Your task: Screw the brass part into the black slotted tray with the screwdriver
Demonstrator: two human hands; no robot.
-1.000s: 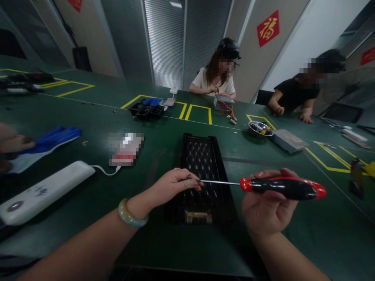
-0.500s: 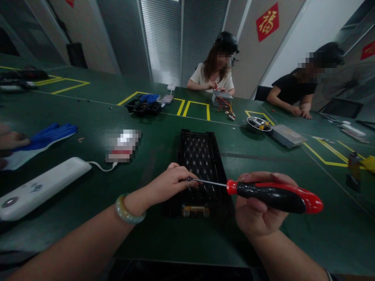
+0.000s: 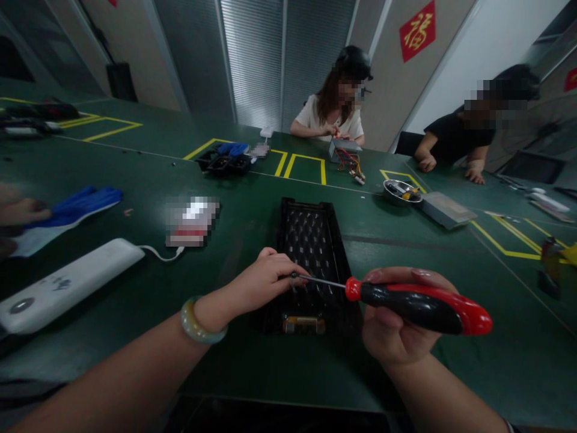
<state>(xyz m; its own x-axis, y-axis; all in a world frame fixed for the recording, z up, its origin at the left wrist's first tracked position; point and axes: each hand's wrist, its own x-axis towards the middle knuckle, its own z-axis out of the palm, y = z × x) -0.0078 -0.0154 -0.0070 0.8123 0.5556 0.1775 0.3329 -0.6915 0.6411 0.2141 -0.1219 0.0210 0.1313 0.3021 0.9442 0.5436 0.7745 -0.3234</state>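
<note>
My right hand [image 3: 406, 331] is wrapped round the handle of a red and black screwdriver [image 3: 419, 307], its shaft pointing left. At the shaft's tip sits a small dark screw [image 3: 294, 275], pinched by the fingers of my left hand [image 3: 264, 276]; the fingertips partly hide it. Both hands are raised over a black open plastic tray-like casing [image 3: 338, 240] with a patterned floor of small slots. A brownish part with a coil-like row [image 3: 304, 325] lies at its near end.
Left are a white power bank-like device [image 3: 72, 285] cabled to a phone [image 3: 193, 219], and blue gloves [image 3: 85, 204] beside another person's hand [image 3: 22, 207]. A metal bowl [image 3: 402, 192] and grey box [image 3: 446, 209] stand right. Two people sit across the green table [image 3: 216, 373].
My hands keep almost the same hold, with the screwdriver tip still at my left fingers. The view has shifted slightly. Across the table, the right-hand person's hands have moved apart.
</note>
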